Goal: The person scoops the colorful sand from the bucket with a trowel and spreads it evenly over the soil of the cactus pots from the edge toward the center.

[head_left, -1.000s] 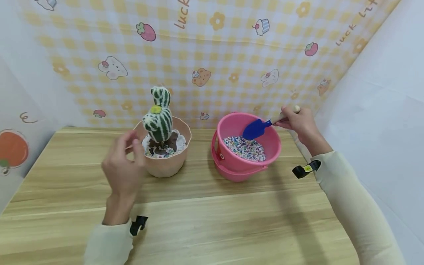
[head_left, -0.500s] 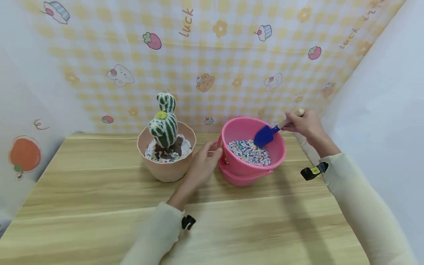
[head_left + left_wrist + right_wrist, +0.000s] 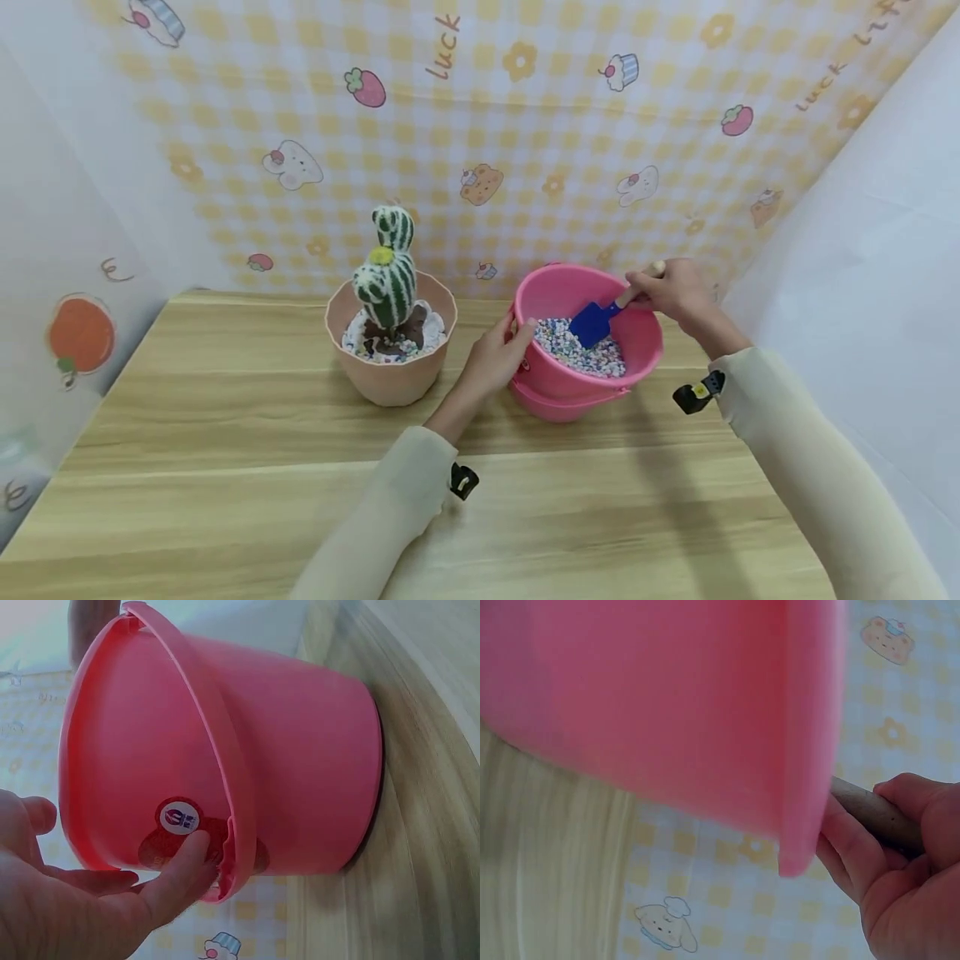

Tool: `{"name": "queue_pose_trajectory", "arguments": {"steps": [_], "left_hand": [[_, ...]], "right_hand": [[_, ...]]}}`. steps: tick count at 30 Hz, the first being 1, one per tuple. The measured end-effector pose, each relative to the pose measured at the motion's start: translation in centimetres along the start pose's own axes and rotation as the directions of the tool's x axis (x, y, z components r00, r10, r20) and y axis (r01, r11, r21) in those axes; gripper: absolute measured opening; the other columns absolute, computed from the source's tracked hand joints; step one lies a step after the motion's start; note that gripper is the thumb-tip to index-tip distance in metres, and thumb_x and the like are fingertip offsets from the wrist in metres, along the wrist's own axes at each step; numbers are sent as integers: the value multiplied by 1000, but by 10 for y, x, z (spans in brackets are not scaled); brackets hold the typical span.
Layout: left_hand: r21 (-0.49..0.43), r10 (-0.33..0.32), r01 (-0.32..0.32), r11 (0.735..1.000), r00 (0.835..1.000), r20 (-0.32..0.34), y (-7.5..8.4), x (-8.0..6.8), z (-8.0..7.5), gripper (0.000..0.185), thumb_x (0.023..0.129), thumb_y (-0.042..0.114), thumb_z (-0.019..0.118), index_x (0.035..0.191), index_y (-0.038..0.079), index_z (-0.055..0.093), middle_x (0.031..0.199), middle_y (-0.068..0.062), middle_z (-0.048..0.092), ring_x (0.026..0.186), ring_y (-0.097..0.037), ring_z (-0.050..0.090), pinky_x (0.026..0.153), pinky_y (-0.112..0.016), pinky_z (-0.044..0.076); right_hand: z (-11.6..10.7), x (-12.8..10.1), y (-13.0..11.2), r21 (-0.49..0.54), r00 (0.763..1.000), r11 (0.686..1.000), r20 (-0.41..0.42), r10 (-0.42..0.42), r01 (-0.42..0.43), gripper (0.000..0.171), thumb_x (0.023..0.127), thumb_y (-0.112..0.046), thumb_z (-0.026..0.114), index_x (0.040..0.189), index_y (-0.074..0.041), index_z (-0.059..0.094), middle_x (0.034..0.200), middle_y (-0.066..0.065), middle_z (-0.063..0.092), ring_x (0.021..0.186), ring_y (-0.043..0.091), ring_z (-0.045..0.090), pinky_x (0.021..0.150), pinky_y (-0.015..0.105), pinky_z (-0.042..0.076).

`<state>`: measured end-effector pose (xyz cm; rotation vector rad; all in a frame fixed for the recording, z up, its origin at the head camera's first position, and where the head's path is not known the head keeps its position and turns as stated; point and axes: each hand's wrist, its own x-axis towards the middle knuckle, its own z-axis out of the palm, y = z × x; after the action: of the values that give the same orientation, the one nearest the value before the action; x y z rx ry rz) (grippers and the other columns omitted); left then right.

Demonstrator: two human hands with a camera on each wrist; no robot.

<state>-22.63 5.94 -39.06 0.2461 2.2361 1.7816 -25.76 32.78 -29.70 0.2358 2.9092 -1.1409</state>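
**Hands at the pink bucket**

On the wooden table (image 3: 225, 467) a tan pot (image 3: 390, 379) with a toy cactus (image 3: 387, 279) stands at the left. Just right of it, the left hand (image 3: 497, 360) rests against the near-left side of the pink bucket (image 3: 555, 387), fingers (image 3: 176, 874) loosely spread on its wall, thumb at the rim. The bucket holds coloured pebbles (image 3: 588, 357). The right hand (image 3: 671, 292) grips the wooden handle of a blue shovel (image 3: 592, 323), whose blade dips into the pebbles.

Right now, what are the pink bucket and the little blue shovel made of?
The pink bucket looks like smooth moulded plastic: even colour, soft sheen, thin rim. The blue shovel blade also looks plastic, flat and matte, though painted metal is possible. Its handle, gripped by the right hand, looks like bare wood, brown and dull.
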Motion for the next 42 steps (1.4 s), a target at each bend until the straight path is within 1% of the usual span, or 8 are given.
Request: {"name": "queue_pose_trajectory", "arguments": {"steps": [3,6,9,14,23,30,35,42], "left_hand": [[-19,-8,8,1000,1000,6,1,1,2,61,100,53,48,154,26,38,120,-7,63,93,-18,62,79,-31,56],[-54,-24,24,998,1000,5,1,2,3,59,100,50,49,153,26,39,129,-6,61,94,-17,64,77,-29,58],[-91,-26,28,996,999,19,0,3,3,59,101,46,50,154,27,36,135,-8,58,97,-20,67,75,-29,61],[-103,-5,8,995,999,34,-2,4,5,52,101,44,49,148,22,47,124,-12,63,94,-21,69,72,-29,62],[-109,5,-5,994,1000,8,-8,6,6,50,101,48,47,142,20,53,113,-8,66,82,-17,68,70,-28,61],[-103,4,-2,995,1000,19,-8,7,7,51,101,47,47,144,19,52,109,-9,66,79,-16,66,69,-27,61],[-98,-12,14,995,1000,17,-7,6,6,51,102,47,47,144,19,51,109,-9,66,79,-16,66,70,-27,61],[-121,3,0,993,1000,30,-7,7,6,51,102,47,46,147,22,50,108,-11,67,80,-18,69,74,-33,62]], "right_hand": [[5,6,-4,15,1000,1000,29,9,-9,37,101,-26,58,97,7,73,82,9,76,79,12,74,72,20,59],[10,11,-7,56,998,998,58,20,-23,37,102,-23,56,92,8,72,84,11,76,79,15,74,75,24,60],[17,15,-8,126,995,989,82,61,-71,36,103,-20,53,97,11,69,83,13,76,81,19,75,80,33,60],[28,20,-6,219,983,963,134,128,-155,36,104,-17,47,112,15,63,84,16,75,83,23,75,88,40,57],[37,24,-6,267,982,948,116,147,-173,37,103,-16,48,117,15,62,77,12,74,82,28,75,85,41,58],[39,22,-5,371,964,892,152,217,-259,38,102,-19,50,121,12,61,74,8,74,75,22,75,83,38,59],[40,19,-5,373,960,886,167,227,-274,38,100,-17,51,123,12,61,73,7,74,72,20,75,82,36,59],[44,15,-5,497,939,801,255,232,-333,46,103,-20,50,137,13,48,77,13,73,69,21,74,77,30,60]]}}
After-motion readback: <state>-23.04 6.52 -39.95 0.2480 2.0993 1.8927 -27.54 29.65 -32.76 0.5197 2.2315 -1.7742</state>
